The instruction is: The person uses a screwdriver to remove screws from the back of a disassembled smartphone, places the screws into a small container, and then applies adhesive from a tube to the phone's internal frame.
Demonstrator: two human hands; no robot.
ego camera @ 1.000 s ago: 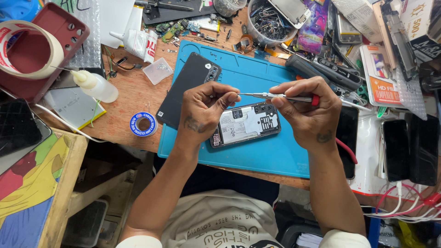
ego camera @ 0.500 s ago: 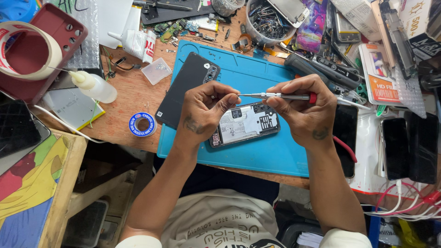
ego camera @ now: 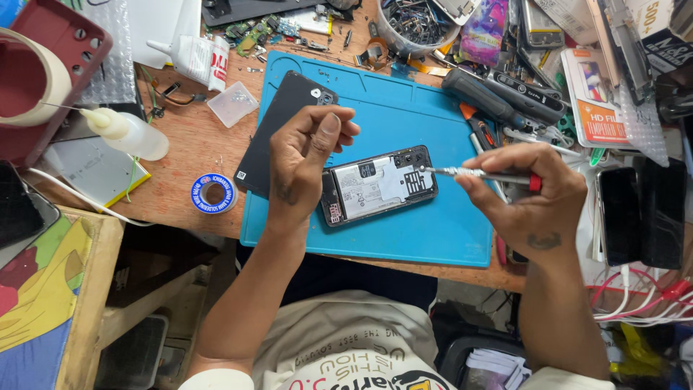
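The left hand covers the opened phone's left end and part of the black back cover. The screwdriver handle hides inside the right hand (only its red end shows). The tape roll is cut off at the picture's left edge.

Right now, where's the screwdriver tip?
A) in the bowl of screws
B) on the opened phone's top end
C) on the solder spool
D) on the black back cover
B: the right hand holds the screwdriver with its tip at the camera end of the opened phone on the blue mat.
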